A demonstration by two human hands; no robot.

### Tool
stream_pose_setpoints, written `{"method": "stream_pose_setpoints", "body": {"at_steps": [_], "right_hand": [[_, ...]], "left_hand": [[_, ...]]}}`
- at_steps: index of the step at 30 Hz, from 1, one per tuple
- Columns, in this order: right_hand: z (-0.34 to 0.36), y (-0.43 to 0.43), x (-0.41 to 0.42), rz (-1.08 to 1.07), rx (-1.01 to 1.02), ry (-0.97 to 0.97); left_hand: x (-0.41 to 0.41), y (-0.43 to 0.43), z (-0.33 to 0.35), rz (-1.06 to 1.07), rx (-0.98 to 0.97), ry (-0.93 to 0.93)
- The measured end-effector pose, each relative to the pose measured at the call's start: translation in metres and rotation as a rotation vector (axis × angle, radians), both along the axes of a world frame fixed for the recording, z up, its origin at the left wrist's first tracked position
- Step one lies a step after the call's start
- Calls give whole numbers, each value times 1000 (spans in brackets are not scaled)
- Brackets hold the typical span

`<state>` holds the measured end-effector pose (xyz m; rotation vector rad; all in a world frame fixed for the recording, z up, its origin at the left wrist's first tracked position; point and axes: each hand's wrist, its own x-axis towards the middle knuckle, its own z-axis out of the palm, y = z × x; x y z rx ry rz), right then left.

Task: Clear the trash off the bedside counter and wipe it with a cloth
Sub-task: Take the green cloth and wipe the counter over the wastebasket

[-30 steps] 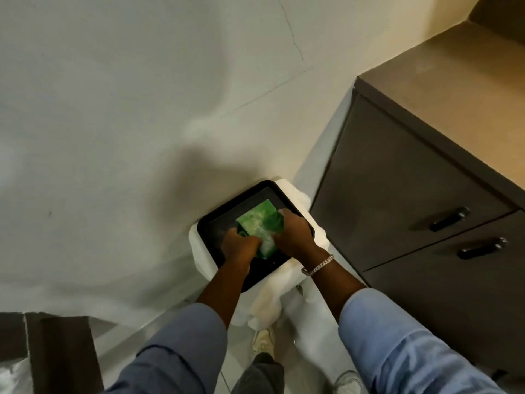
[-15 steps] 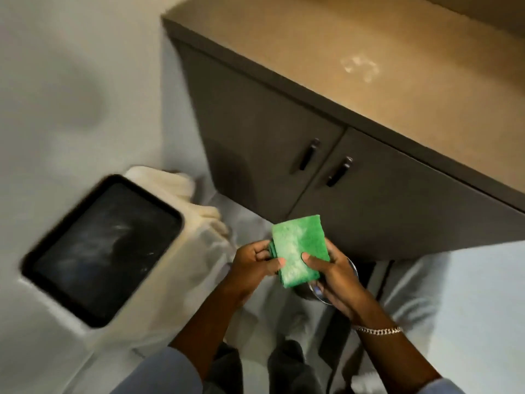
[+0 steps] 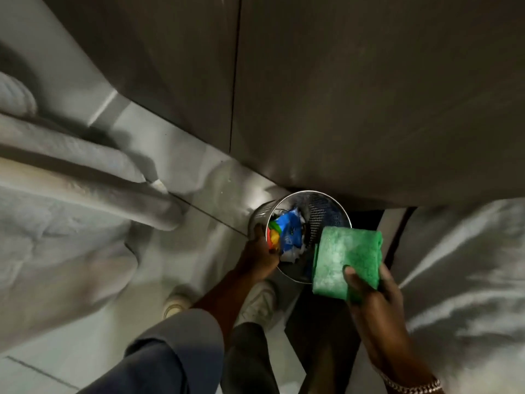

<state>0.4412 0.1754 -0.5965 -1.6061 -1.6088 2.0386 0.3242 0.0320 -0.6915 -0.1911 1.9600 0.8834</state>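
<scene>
A folded green cloth [image 3: 346,261] is pinched in my right hand [image 3: 372,294], thumb on top, held over the right side of a round metal mesh bin [image 3: 326,211]. My left hand [image 3: 260,253] grips the bin's left rim. Inside the bin lie colourful wrappers [image 3: 288,234], blue, red and yellow, with some white paper. The bin stands on the floor at the foot of the dark cabinet [image 3: 355,95]. The counter top is out of view.
White bedding [image 3: 71,180] bulges in from the left and more white fabric [image 3: 460,265] hangs at the right. My shoes [image 3: 257,304] stand on the pale floor just below the bin. The cabinet front fills the upper frame.
My view dropped from the counter and black-lidded bin to the floor. My left hand left the cloth and took the mesh bin's rim; my right hand alone holds the cloth.
</scene>
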Motion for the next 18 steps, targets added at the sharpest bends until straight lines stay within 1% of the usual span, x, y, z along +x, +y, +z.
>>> {"method": "stream_pose_setpoints", "body": {"at_steps": [2,3,5,7,9,11,13,15,16,18], "right_hand": [[0,-4,6,2,-5,1],[6,-7,8,4,-13,11],[29,-14,5,2,-31,34],[67,-28,-3,-9,-36,44],[124,-46,-13,-2,-27,41],[194,-59,-34,80,-11,109],[273,-66,-69,229,28,196],[352,-68,-89,375,142,276],[387,-70,-94,420,180,292],[445,-74,-104,438,247,320]], "left_hand": [[-1,-2,-1,47,-21,60],[-3,-7,7,57,-25,56],[-12,-26,40,77,-23,12],[-25,-50,86,144,26,-31],[-35,-78,152,219,81,-41],[-43,-104,226,253,121,-5],[-56,-124,293,206,98,79],[-77,-144,362,146,67,181],[-89,-152,394,122,85,236],[-106,-164,446,108,142,275]]}}
